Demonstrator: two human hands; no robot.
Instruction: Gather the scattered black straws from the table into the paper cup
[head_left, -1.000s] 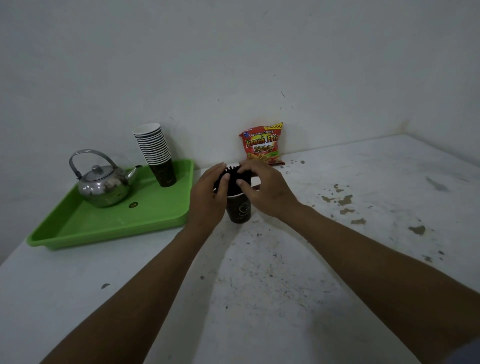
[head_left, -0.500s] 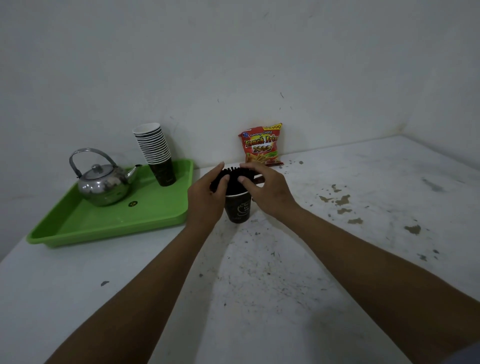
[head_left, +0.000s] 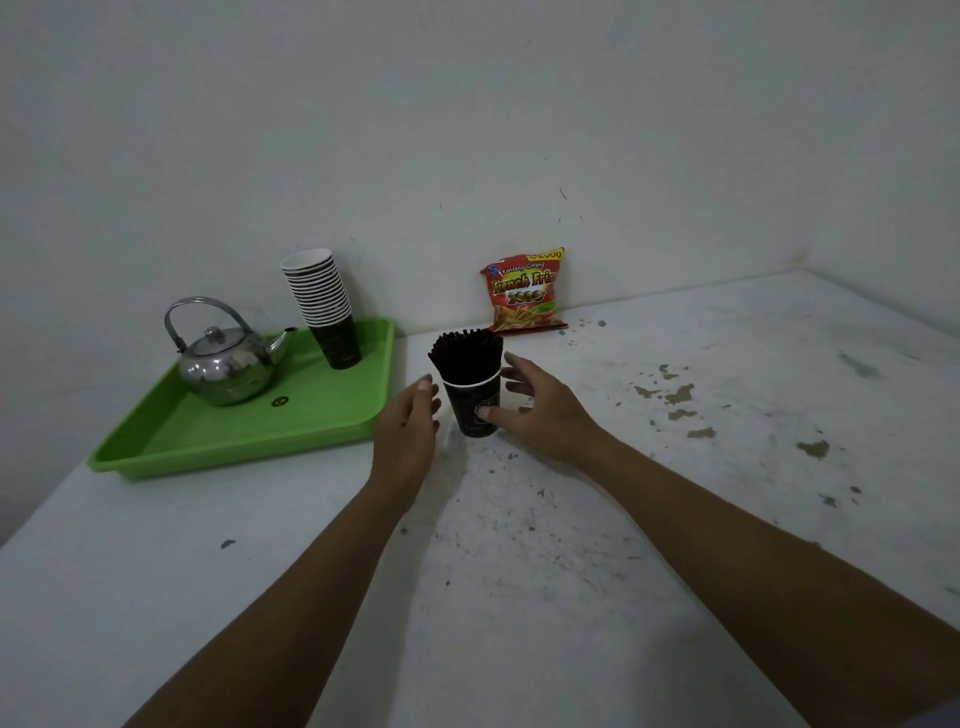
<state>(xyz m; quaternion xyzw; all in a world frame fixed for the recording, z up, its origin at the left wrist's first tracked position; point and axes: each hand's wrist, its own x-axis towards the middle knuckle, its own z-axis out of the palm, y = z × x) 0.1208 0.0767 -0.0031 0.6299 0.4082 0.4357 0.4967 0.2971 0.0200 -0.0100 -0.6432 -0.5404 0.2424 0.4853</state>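
With my left hand (head_left: 408, 423) and right hand (head_left: 537, 402) both loose and holding nothing beside the paper cup (head_left: 474, 407) near the table's (head_left: 571, 545) back edge, its black straws (head_left: 466, 353) look top-heavy, so I'd grip the light, crushable cup low.

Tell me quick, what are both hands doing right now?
Left hand: open, fingers straight, beside the dark paper cup of black straws, holding nothing.
Right hand: open, fingers spread beside the cup, not gripping.

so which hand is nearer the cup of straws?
Right. The right hand has its thumb on the paper cup, fingers spread beside it. The left hand hovers open on the cup's other side, a small gap away.
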